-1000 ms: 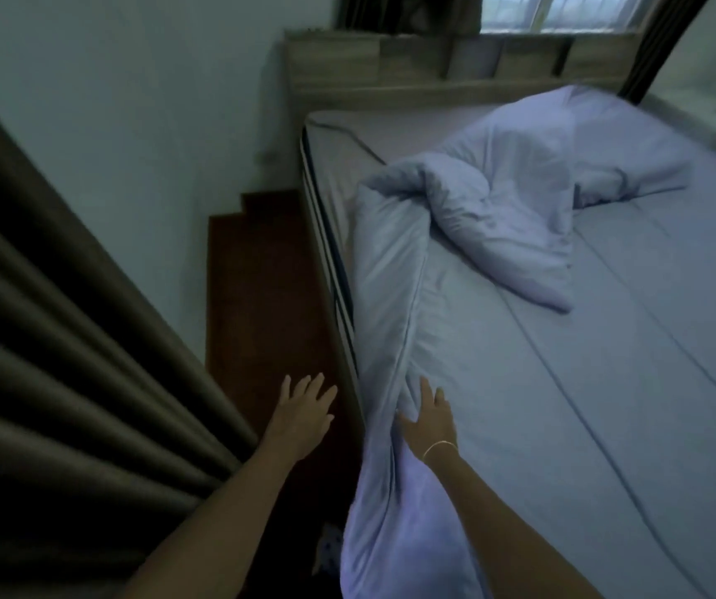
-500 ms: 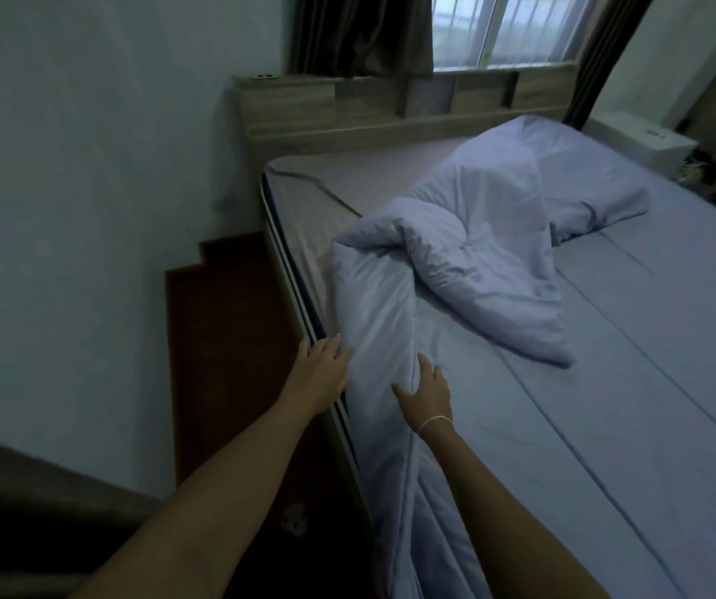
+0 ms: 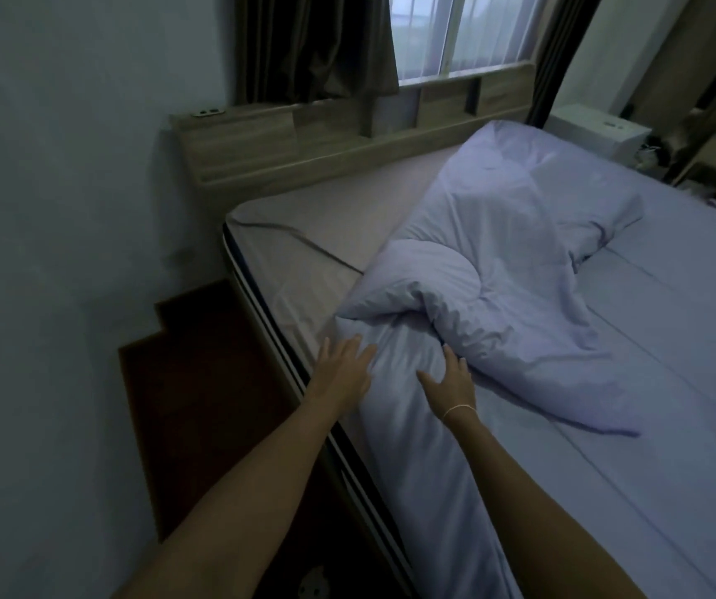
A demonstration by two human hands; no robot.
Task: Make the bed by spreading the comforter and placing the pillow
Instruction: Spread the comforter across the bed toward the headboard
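Observation:
A pale lavender comforter (image 3: 512, 270) lies bunched and folded over itself across the upper half of the bed, with one long strip running down the bed's left edge toward me. My left hand (image 3: 343, 369) lies flat with straight fingers on that strip at the mattress edge. My right hand (image 3: 449, 380), a thin bracelet on its wrist, rests with spread fingers on the strip just below the folded bulge. Neither hand grips the fabric. The bare grey mattress (image 3: 317, 239) shows at the head end. No pillow is visible apart from the bunched bedding.
A wooden headboard with shelves (image 3: 347, 136) runs along the wall under a window (image 3: 455, 32) with dark curtains (image 3: 313, 45). A narrow strip of brown floor (image 3: 200, 382) lies between the bed and the left wall. A white appliance (image 3: 598, 134) stands at the far right.
Both hands have moved up the comforter strip toward the folded bulge. My left hand went from the mattress side onto the fabric. The view has shifted closer to the headboard.

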